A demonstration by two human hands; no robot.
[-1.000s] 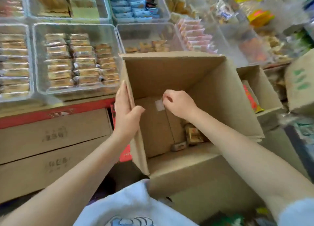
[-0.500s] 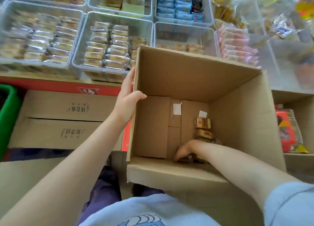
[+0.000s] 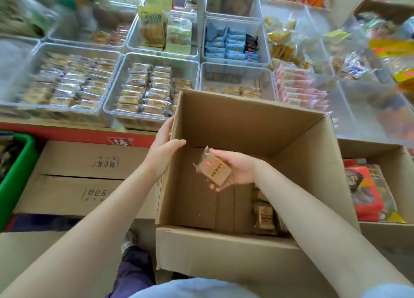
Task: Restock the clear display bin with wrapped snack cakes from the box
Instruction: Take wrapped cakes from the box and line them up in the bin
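Observation:
An open cardboard box [image 3: 246, 123] stands in front of me. My left hand [image 3: 164, 148] grips its left wall, thumb inside. My right hand [image 3: 237, 170] is raised inside the box, shut on a brown wrapped snack cake [image 3: 214, 166]. A few more brown cakes [image 3: 265, 217] lie on the box floor at the lower right, partly hidden by my right forearm. Behind the box's far wall sits a clear display bin [image 3: 235, 72] with a thin row of similar cakes [image 3: 233, 90] along its front.
Clear bins of wrapped snacks fill the shelf: pale cakes [image 3: 147, 91] left of the box, blue packets [image 3: 230, 43] behind, pink packets [image 3: 298, 87] to the right. Closed cartons [image 3: 89, 179] and a green crate [image 3: 15, 181] sit at the left. Another carton with red packs [image 3: 367, 192] stands right.
My right hand has come up from the box floor holding a wrapped cake. My left hand keeps its grip on the box wall. The camera has tilted, showing more of the shelf.

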